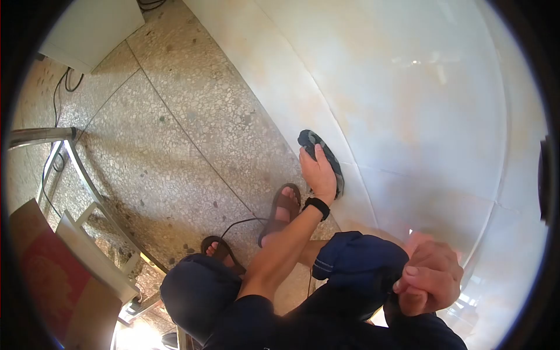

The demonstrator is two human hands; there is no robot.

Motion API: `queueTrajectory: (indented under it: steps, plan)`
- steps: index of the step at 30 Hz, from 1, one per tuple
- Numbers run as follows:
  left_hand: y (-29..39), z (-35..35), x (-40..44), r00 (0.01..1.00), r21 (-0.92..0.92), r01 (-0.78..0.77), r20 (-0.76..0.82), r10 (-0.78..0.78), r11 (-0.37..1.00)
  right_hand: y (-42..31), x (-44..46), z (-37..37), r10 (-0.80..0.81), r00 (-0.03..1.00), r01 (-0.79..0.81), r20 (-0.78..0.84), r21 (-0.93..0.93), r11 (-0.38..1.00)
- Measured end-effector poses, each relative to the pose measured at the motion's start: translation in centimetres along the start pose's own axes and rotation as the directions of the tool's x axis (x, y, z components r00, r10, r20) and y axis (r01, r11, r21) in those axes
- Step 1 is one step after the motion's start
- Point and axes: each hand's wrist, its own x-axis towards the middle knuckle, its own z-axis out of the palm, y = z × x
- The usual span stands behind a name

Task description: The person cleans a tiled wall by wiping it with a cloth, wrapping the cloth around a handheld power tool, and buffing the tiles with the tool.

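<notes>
My left hand (319, 175), with a black band on its wrist, reaches down to the foot of the glossy tiled wall (402, 105). Its fingers are closed on a dark, grey-green patterned cloth (330, 158), which lies against the lowest tiles. Much of the cloth is hidden behind the hand. Near my knee, at the lower right, my right hand (433, 279) is raised with its fingers curled in and the thumb against them. Whatever it may hold is hidden. A pinkish patch shows behind it, too unclear to name.
My sandalled feet (286, 205) rest on the speckled floor (192, 116). A black cable (240, 221) runs beside them. To the left stand a metal-framed stool (81, 169) and a red and brown panel (55, 274). A pale box-like object (93, 29) is at the upper left.
</notes>
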Motion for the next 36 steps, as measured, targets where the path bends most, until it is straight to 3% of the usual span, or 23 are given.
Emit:
queueTrajectory:
  steps: [5,8,11,13,14,18,21,23,24,25,27,28,31,32,34,35,36]
  plan:
    - [-0.1,-0.3,4.6,0.995,-0.044,-0.071,-0.075,0.068,0.996,0.7,-0.6,0.6,-0.003,0.998,0.002,-0.065,-0.009,1.0]
    - [-2.1,-0.6,11.2,0.992,-0.003,0.049,-0.119,-0.049,0.999,0.8,-0.8,0.5,-0.003,0.998,0.0,-0.07,-0.048,0.999]
    - [-4.4,-1.5,12.4,0.994,0.061,-0.019,-0.111,0.025,0.998,1.2,-0.8,1.1,-0.001,0.998,0.001,-0.057,-0.014,1.0]
    - [-5.5,-1.7,12.0,0.981,0.037,0.188,-0.052,-0.186,0.981,1.2,-0.3,1.2,-0.022,0.998,0.022,-0.064,0.001,1.0]
    - [-5.1,-1.7,12.5,0.974,0.001,0.22,-0.051,-0.22,0.976,1.3,0.0,1.2,-0.016,0.999,0.016,-0.038,-0.008,1.0]
    - [-3.8,-2.0,14.7,0.953,0.032,0.303,-0.007,-0.303,0.952,1.4,0.2,0.9,0.001,1.0,0.0,0.018,-0.054,0.999]
    - [-3.8,-1.9,15.7,0.954,-0.079,0.299,0.028,-0.298,0.951,2.0,-0.9,0.4,0.05,0.999,-0.049,0.01,-0.042,0.998]
    - [-4.1,-0.8,15.9,0.962,0.099,0.205,-0.205,-0.181,0.974,2.1,-1.3,0.0,0.065,0.998,-0.065,0.002,-0.076,0.995]
    - [-3.5,-1.0,16.4,0.982,0.091,0.043,-0.185,-0.025,0.995,2.2,-1.5,-0.2,0.078,0.997,-0.077,-0.001,-0.106,0.991]
    - [-2.8,-1.1,17.7,0.986,0.076,-0.013,-0.162,0.025,0.997,2.5,-2.0,-0.6,0.093,0.996,-0.093,-0.005,-0.106,0.99]
    - [1.2,-1.5,19.7,0.988,0.019,-0.077,-0.137,0.078,0.997,2.8,-3.2,-1.8,0.116,0.984,-0.107,0.133,-0.072,0.992]
    - [1.8,-1.3,21.9,0.966,0.148,-0.137,-0.201,0.165,0.98,2.8,-3.4,-2.0,0.116,0.985,-0.108,0.131,-0.071,0.992]
    - [7.5,-1.4,23.0,0.954,0.09,-0.223,-0.186,0.237,0.971,2.7,-3.9,-2.4,0.08,0.992,-0.07,0.098,-0.105,0.992]
    - [8.3,-1.4,22.2,0.951,0.09,-0.232,-0.189,0.246,0.968,2.6,-3.7,-2.4,0.071,0.992,-0.064,0.108,-0.075,0.995]
    - [8.7,-1.4,19.0,0.907,0.047,-0.395,-0.138,0.397,0.918,2.5,-3.8,-2.4,0.054,0.992,-0.049,0.115,-0.044,0.998]
    - [8.6,-1.2,17.1,0.927,0.051,-0.348,-0.131,0.351,0.936,2.5,-4.1,-2.3,0.046,0.993,-0.047,0.11,0.01,0.999]
    - [7.2,-0.9,15.7,0.902,0.033,-0.406,-0.148,0.406,0.913,2.4,-4.2,-2.1,0.036,0.994,-0.043,0.104,0.065,0.997]
